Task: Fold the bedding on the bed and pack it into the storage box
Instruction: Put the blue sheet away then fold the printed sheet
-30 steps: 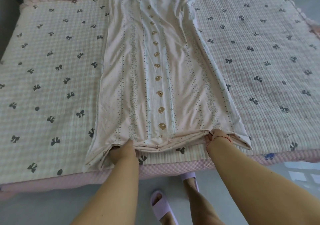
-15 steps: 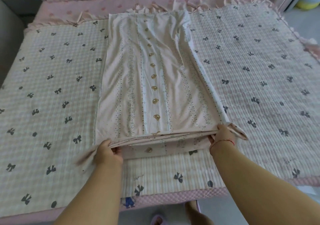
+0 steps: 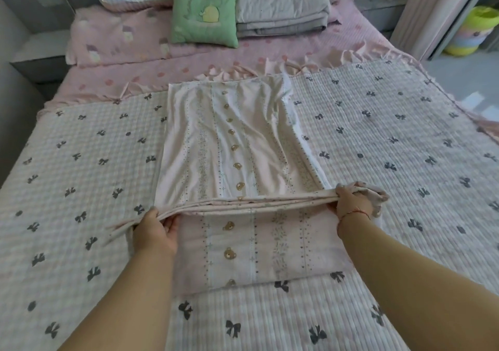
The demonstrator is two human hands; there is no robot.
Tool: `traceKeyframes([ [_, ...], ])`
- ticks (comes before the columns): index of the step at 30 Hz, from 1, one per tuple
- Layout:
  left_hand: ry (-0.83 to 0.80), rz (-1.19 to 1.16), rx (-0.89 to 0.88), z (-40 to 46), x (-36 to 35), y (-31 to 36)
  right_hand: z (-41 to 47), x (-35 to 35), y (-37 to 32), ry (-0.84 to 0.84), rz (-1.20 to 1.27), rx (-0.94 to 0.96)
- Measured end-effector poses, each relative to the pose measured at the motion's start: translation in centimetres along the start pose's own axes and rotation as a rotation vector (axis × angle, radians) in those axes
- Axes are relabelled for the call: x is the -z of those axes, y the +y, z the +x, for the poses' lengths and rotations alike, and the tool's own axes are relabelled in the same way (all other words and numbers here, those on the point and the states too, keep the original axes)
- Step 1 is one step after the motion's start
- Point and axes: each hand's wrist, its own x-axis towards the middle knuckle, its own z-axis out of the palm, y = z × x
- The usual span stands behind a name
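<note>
A long pale pink sheet (image 3: 226, 145) with a bear print lies lengthwise down the middle of the bed, folded into a narrow strip. Its near end is lifted and doubled back over itself. My left hand (image 3: 155, 230) grips the left corner of that lifted edge. My right hand (image 3: 352, 201) grips the right corner, with bunched cloth spilling past the fingers. The edge hangs stretched between both hands above the lower layer (image 3: 259, 250). No storage box is in view.
A quilted white bedspread with dark bows (image 3: 405, 148) covers the bed under the sheet. At the head lie a pink pillow (image 3: 118, 40), a green cushion (image 3: 205, 10) and a folded grey blanket (image 3: 280, 7). Stacked coloured tubs (image 3: 469, 32) stand on the floor at the right.
Both hands have carried the sheet's near edge up and away from me toward the bed's head, folding the strip over itself. My view has tilted up, showing the pillows.
</note>
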Motion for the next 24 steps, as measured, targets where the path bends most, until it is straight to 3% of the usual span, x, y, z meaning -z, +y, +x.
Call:
traceKeyframes([
  [14, -0.141, 0.176, -0.060, 14.4, -12.5, 3.3, 8.4, -12.4, -7.5, 0.208, -0.296, 0.306],
  [20, -0.105, 0.246, -0.145, 20.4, -16.8, 1.2, 13.5, -16.5, -7.6, 0.057, -0.503, 0.310],
  [22, -0.085, 0.525, -0.268, 21.2, -16.4, -0.7, 15.0, -16.9, -6.3, -0.042, -0.599, 0.300],
  [24, 0.040, 1.024, -0.548, 20.6, -15.9, -3.4, 16.0, -17.1, -5.1, -0.079, -0.730, 0.371],
])
